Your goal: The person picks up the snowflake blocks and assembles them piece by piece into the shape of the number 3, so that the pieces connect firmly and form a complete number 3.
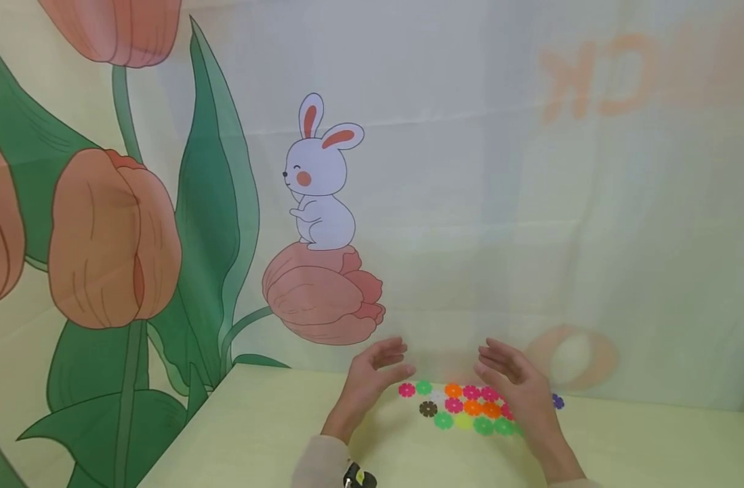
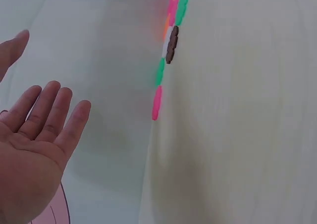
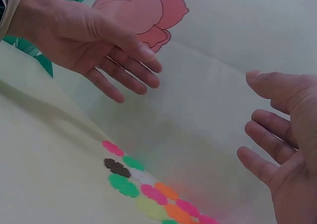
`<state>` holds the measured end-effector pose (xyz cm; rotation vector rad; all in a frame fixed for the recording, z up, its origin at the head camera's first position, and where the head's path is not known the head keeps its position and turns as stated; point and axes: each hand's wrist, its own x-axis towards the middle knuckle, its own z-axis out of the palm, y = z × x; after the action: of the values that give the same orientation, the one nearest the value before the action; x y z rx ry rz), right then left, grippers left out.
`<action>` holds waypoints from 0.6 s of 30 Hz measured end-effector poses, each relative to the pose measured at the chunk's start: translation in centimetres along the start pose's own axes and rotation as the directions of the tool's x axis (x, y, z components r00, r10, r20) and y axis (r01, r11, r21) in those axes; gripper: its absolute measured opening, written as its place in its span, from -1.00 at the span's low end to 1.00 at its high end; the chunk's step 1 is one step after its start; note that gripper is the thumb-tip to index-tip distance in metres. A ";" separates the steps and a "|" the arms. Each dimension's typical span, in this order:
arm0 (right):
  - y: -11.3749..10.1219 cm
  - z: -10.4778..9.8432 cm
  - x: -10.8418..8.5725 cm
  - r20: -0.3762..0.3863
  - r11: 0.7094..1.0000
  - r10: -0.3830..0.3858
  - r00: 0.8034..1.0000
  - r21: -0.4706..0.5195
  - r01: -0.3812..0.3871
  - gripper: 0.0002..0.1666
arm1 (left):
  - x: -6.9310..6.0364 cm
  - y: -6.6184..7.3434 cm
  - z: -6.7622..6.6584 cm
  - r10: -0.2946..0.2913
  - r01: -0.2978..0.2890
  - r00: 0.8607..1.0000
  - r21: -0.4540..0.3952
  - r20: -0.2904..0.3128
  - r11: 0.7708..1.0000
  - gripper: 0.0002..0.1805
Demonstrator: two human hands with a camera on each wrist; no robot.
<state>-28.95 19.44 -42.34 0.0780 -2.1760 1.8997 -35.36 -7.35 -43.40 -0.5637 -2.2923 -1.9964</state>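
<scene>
Palms squared up above the colours

And there you were, your left hand (image 1: 375, 379) and right hand (image 1: 524, 386) raised apart, palms turned toward each other, fingers loosely bent, neither holding anything! Below them the flower-shaped discs (image 1: 472, 407) lay on the pale table (image 1: 268, 420), grouped in rows close to the printed backdrop (image 1: 445, 169).

From the head view your right hand hid part of those rows, yet a purple disc (image 1: 558, 401) peeked out just beyond it, one that neither wrist view caught. The left wrist view gave the set almost edge-on, thin slivers of colour, with a pink disc (image 1: 406, 390) at the near end and a brown disc (image 1: 428, 409) a little further along.

Over to the right wrist view, where both hands came in together (a fine angle, this), gaps showing between the fingers, the rows running off the lower edge. Only the head view took in the whole printed rabbit (image 1: 320, 183), perched on its tulip (image 1: 314, 298); the right wrist view had just part of that flower.
</scene>
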 end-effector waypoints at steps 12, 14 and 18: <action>2.8 2.4 -0.2 0.074 0.997 -0.027 0.997 -0.069 0.032 -0.36 | -0.6 -1.5 0.7 -0.091 0.091 0.996 0.009 0.017 0.996 -0.41; 3.1 2.5 -0.2 0.081 0.997 -0.025 0.996 -0.067 0.030 -0.38 | -0.6 -1.8 0.7 -0.103 0.103 0.994 0.000 0.021 0.995 -0.41; 3.5 2.8 -0.3 0.094 0.997 -0.034 0.995 -0.067 0.040 -0.43 | -0.7 -2.4 0.8 -0.123 0.123 0.992 0.004 0.038 0.992 -0.45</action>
<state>-29.77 17.21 -46.16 0.1963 -2.2817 1.8333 -35.30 -6.99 -46.00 -0.4751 -2.4067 -2.0530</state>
